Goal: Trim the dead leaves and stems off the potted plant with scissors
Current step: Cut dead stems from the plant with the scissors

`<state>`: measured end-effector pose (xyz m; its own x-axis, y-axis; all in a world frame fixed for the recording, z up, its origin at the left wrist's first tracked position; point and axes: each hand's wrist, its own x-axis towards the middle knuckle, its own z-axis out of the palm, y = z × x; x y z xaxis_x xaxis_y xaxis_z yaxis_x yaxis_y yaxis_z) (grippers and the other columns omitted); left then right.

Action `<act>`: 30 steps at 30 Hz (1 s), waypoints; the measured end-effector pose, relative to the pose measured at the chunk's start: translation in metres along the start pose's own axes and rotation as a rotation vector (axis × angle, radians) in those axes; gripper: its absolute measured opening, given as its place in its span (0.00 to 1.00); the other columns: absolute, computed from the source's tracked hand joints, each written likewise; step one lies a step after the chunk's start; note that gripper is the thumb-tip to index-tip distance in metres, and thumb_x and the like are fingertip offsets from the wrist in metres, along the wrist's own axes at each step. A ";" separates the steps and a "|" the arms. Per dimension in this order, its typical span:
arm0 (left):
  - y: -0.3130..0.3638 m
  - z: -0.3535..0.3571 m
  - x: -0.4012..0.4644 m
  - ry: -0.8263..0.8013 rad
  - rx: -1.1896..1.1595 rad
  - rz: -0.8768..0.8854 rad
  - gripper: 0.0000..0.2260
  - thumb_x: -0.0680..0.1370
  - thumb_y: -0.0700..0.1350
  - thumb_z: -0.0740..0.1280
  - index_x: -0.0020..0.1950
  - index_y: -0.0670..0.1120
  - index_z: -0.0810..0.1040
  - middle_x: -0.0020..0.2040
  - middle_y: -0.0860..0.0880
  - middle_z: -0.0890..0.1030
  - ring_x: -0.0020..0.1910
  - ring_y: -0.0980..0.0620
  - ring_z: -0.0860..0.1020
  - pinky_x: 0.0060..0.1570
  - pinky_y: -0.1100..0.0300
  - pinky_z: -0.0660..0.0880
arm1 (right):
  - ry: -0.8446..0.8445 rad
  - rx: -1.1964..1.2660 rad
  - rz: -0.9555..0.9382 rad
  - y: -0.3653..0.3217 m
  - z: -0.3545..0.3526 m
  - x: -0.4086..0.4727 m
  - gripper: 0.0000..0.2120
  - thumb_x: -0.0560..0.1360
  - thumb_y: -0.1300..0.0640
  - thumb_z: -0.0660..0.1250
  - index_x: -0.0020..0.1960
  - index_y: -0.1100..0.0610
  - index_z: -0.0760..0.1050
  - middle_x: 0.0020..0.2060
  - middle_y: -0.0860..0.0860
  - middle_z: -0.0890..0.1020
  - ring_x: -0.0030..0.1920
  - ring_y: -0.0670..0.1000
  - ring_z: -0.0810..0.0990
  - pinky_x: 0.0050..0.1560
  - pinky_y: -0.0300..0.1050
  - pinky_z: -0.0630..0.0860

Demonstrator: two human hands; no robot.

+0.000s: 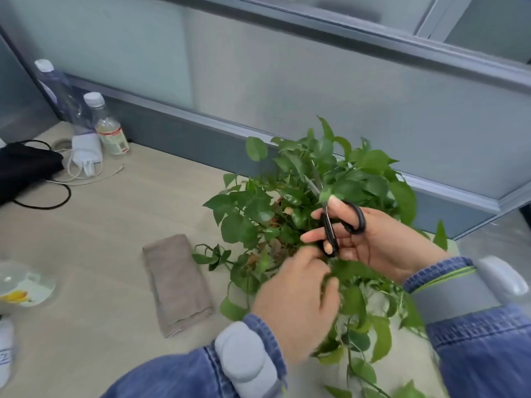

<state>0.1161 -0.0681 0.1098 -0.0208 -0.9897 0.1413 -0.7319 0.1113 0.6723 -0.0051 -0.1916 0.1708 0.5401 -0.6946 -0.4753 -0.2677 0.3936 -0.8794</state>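
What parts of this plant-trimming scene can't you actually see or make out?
- Pot: hidden under the plant foliage, head view.
- Scissors blade tips: lost among the leaves.
- Left hand fingertips: blurred and buried in leaves, so its grip is unclear.
- Small bottle label: too small to read.
- Container at the left edge: blurred and cut off.

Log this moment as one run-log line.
right hand: holds scissors, blades in potted plant | left hand: in foliage | cloth: beside plant
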 end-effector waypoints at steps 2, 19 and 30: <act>-0.011 -0.017 0.011 0.186 -0.048 -0.054 0.11 0.80 0.56 0.51 0.47 0.55 0.69 0.47 0.58 0.68 0.39 0.61 0.73 0.38 0.61 0.73 | -0.003 0.002 -0.007 0.000 -0.001 -0.001 0.34 0.71 0.36 0.70 0.66 0.60 0.72 0.53 0.62 0.85 0.37 0.51 0.80 0.39 0.43 0.73; -0.080 -0.030 0.129 0.094 0.202 -0.133 0.11 0.77 0.43 0.63 0.54 0.42 0.81 0.65 0.47 0.70 0.61 0.44 0.70 0.58 0.53 0.71 | 0.001 -0.096 0.080 0.013 0.002 -0.028 0.30 0.73 0.38 0.71 0.63 0.61 0.74 0.49 0.64 0.85 0.35 0.52 0.79 0.28 0.37 0.71; -0.081 -0.046 0.113 -0.094 -0.036 -0.253 0.12 0.75 0.45 0.60 0.55 0.50 0.79 0.52 0.41 0.73 0.54 0.40 0.73 0.53 0.50 0.75 | 0.054 -0.056 0.194 0.011 0.007 -0.028 0.32 0.71 0.39 0.70 0.63 0.63 0.75 0.46 0.64 0.85 0.34 0.53 0.78 0.35 0.42 0.71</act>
<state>0.2045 -0.1852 0.1051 0.0958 -0.9902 -0.1016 -0.6973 -0.1396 0.7031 -0.0172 -0.1640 0.1748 0.4307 -0.6409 -0.6354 -0.4077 0.4900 -0.7705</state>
